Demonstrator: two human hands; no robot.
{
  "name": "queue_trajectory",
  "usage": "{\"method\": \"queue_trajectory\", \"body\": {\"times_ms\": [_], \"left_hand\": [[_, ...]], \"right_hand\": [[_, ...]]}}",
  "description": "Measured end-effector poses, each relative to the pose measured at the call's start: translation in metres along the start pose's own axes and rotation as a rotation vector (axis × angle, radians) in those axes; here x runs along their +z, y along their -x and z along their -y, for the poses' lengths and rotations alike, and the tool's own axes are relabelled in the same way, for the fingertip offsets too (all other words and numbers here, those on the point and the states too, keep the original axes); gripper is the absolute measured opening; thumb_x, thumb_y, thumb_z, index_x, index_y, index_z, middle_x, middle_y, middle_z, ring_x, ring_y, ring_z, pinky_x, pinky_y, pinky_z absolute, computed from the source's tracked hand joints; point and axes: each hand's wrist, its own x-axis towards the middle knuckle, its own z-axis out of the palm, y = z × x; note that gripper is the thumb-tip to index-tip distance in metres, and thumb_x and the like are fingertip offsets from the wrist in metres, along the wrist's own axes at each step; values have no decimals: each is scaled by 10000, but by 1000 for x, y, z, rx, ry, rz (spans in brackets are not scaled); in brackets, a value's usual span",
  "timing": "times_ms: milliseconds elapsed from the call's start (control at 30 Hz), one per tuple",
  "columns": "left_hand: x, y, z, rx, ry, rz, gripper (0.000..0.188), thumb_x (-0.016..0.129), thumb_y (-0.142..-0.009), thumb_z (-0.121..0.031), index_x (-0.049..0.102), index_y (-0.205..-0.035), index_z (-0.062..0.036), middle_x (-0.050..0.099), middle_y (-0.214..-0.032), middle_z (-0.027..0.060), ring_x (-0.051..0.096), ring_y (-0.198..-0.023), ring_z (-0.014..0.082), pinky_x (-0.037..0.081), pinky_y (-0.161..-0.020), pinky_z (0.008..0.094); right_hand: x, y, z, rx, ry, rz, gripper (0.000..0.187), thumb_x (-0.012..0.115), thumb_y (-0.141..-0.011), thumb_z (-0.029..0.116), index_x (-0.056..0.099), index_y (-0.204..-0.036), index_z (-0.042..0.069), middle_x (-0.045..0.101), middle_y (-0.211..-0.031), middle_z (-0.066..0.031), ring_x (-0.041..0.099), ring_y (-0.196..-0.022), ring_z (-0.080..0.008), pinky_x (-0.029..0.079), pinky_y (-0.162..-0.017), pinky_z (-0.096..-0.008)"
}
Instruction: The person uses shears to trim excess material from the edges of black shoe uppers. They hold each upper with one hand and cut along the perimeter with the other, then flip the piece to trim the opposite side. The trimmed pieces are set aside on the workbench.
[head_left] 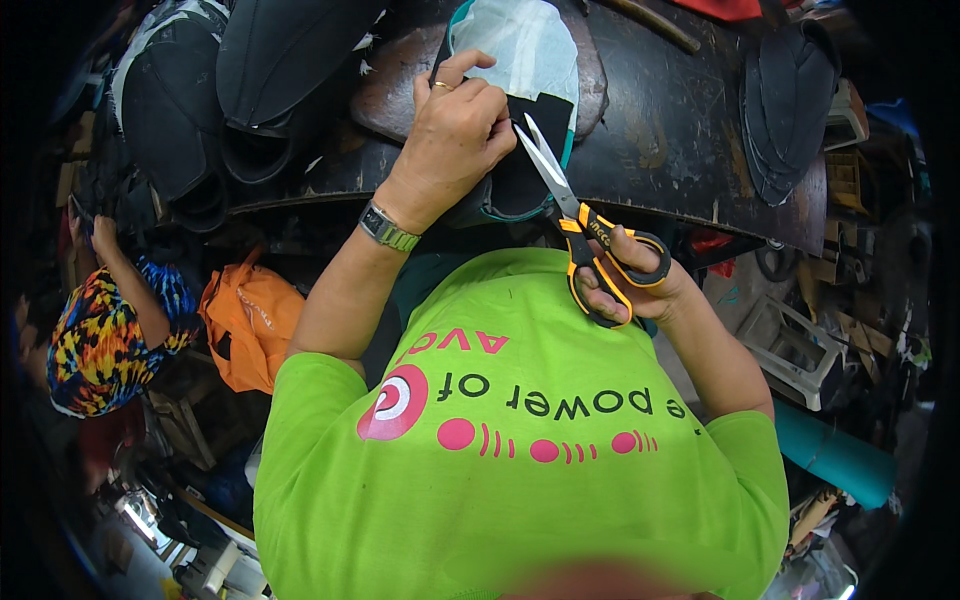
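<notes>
A shoe upper (520, 45) with white lining, a black part and teal edging lies at the top middle, over a rounded brown slab (592, 75). My left hand (455, 135) is closed on its black part, fingers curled; the exact pinch is hidden behind the knuckles. From the right, my right hand (640, 280) grips scissors (568, 200) with yellow and black handles, thumb and fingers through the loops. The blades point up toward my left hand, slightly apart, with their tips right by its fingers and the black material.
Black shoe uppers (290, 60) are at the left of the dark worktable (680, 120); stacked black pieces (790, 110) lie at its right. A stick (655, 25) rests at the back. An orange bag (250, 325) and a co-worker's patterned shirt (115, 335) are at left, a teal roll (835, 455) lower right.
</notes>
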Motion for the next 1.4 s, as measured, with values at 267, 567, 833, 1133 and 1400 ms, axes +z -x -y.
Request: {"method": "queue_trajectory", "body": {"times_ms": [267,567,833,1133,1400], "left_hand": [[1,0,0,-4,2,-4,114,721,-743,-69,613,-780,-67,652,-869,56,531,-1244,283,379,-985,464],[5,-1,-1,-15,14,-49,121,727,-750,-76,611,-783,-71,648,-870,53,532,-1238,283,376,-970,463],[-7,-11,9,-55,-6,119,154,783,-729,-120,708,-846,-54,700,-902,71,531,-1237,340,463,-996,424],[8,-11,1,-40,-42,39,115,750,-728,-105,648,-755,-61,665,-842,76,568,-1187,282,413,-930,448],[14,-12,3,-16,21,-41,121,750,-723,-91,632,-735,-63,660,-857,65,565,-1189,279,410,-955,447]], "right_hand": [[14,2,5,-1,47,-54,423,652,-957,422,600,-969,3,618,-718,-104,612,-514,-172,475,-413,-262],[35,-7,-10,-58,-96,-138,442,658,-947,456,577,-1018,28,603,-722,-104,612,-545,-181,480,-431,-258],[40,-16,-23,-87,-180,-107,536,604,-926,592,581,-972,59,611,-702,-93,576,-512,-143,467,-478,-229],[44,-21,-32,-122,-150,-98,660,451,-944,693,599,-1010,53,592,-739,-77,576,-581,-123,464,-564,-227],[44,-20,-33,-139,-166,-96,599,523,-931,662,582,-948,66,585,-709,-71,560,-563,-126,463,-544,-230]]}}
